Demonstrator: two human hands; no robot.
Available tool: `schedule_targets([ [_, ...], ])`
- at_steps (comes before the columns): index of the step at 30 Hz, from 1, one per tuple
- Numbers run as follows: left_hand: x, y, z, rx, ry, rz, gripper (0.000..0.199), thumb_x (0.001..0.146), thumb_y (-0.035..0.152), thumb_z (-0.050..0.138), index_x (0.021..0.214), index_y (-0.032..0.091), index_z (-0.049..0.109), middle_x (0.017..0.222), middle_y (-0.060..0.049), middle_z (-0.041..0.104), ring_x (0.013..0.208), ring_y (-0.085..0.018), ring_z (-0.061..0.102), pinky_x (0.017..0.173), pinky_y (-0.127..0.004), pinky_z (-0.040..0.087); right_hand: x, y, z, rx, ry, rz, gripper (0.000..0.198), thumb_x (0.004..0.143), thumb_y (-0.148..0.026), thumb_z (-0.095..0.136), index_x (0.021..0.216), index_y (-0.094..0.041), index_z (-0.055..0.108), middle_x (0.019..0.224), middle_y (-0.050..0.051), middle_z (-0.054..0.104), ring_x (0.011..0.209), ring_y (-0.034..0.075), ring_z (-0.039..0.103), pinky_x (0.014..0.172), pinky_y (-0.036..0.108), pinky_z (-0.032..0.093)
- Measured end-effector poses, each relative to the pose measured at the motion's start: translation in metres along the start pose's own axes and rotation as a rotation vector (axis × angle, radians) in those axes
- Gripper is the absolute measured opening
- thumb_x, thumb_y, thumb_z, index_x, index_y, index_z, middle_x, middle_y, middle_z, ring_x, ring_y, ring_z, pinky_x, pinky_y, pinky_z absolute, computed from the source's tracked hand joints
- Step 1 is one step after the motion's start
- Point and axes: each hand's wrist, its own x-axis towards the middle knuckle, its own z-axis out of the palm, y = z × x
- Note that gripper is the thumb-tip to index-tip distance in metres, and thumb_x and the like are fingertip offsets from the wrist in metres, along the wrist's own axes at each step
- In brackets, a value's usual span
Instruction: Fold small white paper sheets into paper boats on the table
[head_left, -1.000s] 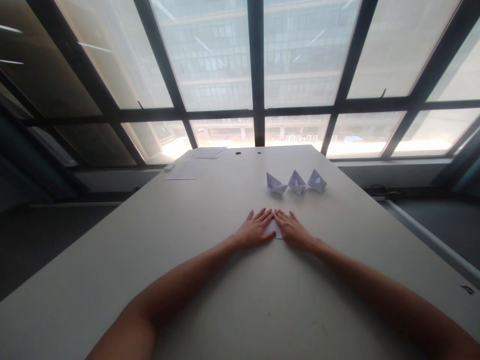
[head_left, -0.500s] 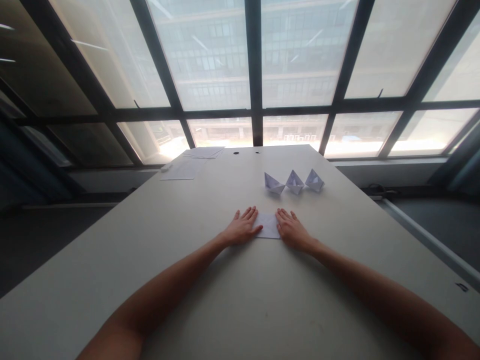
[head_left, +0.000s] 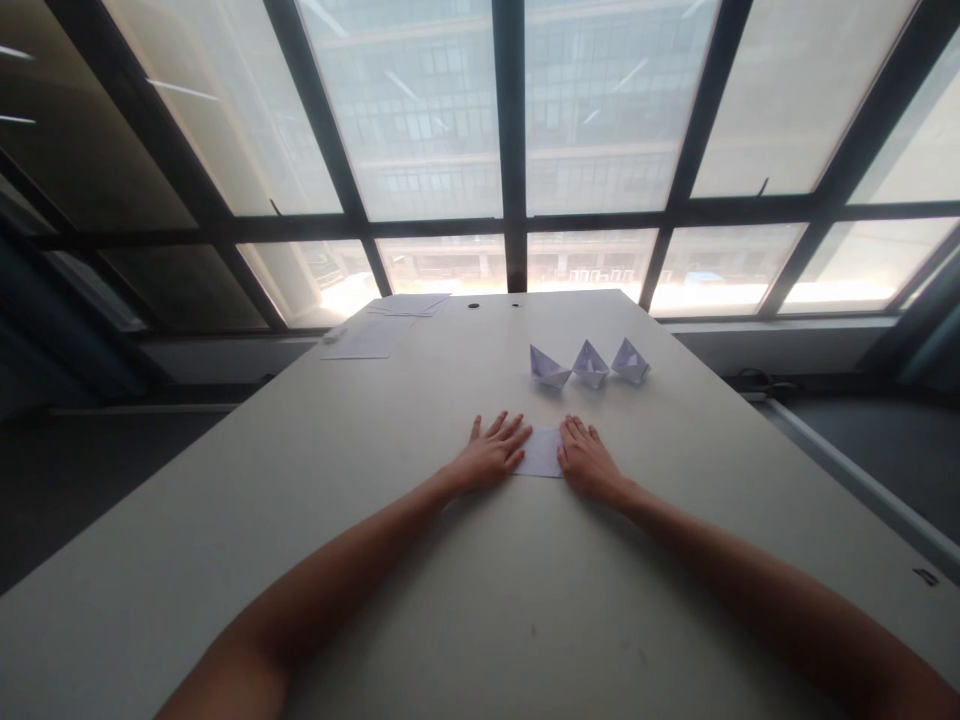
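A small white sheet of paper (head_left: 540, 453), apparently folded, lies flat on the white table. My left hand (head_left: 491, 452) rests palm down over its left side, fingers spread. Over the right edge lies my right hand (head_left: 587, 457), palm down with its fingers stretched forward. Both hands cover the paper's side edges, so only its middle shows. Just beyond stand three folded paper boats in a row: the left boat (head_left: 549, 370), the middle boat (head_left: 591, 366) and the right boat (head_left: 631, 362).
Several loose paper sheets (head_left: 360, 340) lie at the table's far left, near a small white object (head_left: 331, 336). The table (head_left: 420, 600) reaches toward large windows (head_left: 435, 110). A dark round hole (head_left: 473, 306) sits near its far edge.
The fingers of my left hand have spread wider and reach slightly farther right over the paper. My right hand has shifted very slightly. The boats stay put.
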Motion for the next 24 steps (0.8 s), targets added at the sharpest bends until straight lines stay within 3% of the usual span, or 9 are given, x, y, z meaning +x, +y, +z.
schedule_targets([
  [4,-0.001,0.001,-0.007,-0.023,-0.033,0.122,0.055,0.104,0.05,0.023,0.156,0.035,0.019,0.164,-0.001,0.014,0.152,-0.028,0.007,0.115,-0.064,-0.001,0.0,0.001,-0.002,0.031,-0.025,-0.04,0.06,0.098,-0.028,0.028,0.151,-0.001,0.032,0.16,0.02,0.024,0.149,0.03,0.017,0.119,0.054,0.013],
  [10,-0.004,0.002,-0.015,-0.044,-0.037,0.199,0.07,0.097,0.064,0.034,0.157,0.035,0.013,0.164,-0.004,0.012,0.151,-0.03,0.008,0.117,-0.062,-0.001,-0.002,0.0,-0.008,0.106,-0.077,-0.232,0.065,0.098,-0.041,0.038,0.154,-0.009,0.029,0.161,0.016,0.023,0.15,0.025,0.014,0.12,0.052,0.005],
  [18,0.003,0.006,-0.001,-0.063,0.013,0.135,0.056,0.104,0.039,0.027,0.158,0.033,0.013,0.163,-0.002,0.019,0.151,-0.023,0.013,0.12,-0.055,0.003,-0.002,0.0,-0.008,0.133,-0.092,-0.279,0.07,0.098,-0.048,0.037,0.156,-0.011,0.024,0.161,0.016,0.022,0.15,0.025,0.015,0.12,0.051,0.007],
  [24,0.001,0.008,-0.005,-0.006,0.001,0.169,0.074,0.098,0.064,0.031,0.159,0.028,0.008,0.163,-0.007,0.014,0.151,-0.027,0.011,0.119,-0.054,0.002,-0.002,0.001,-0.01,0.124,-0.109,-0.314,0.083,0.094,-0.063,0.038,0.157,-0.011,0.02,0.161,0.017,0.018,0.15,0.027,0.013,0.12,0.051,0.006],
])
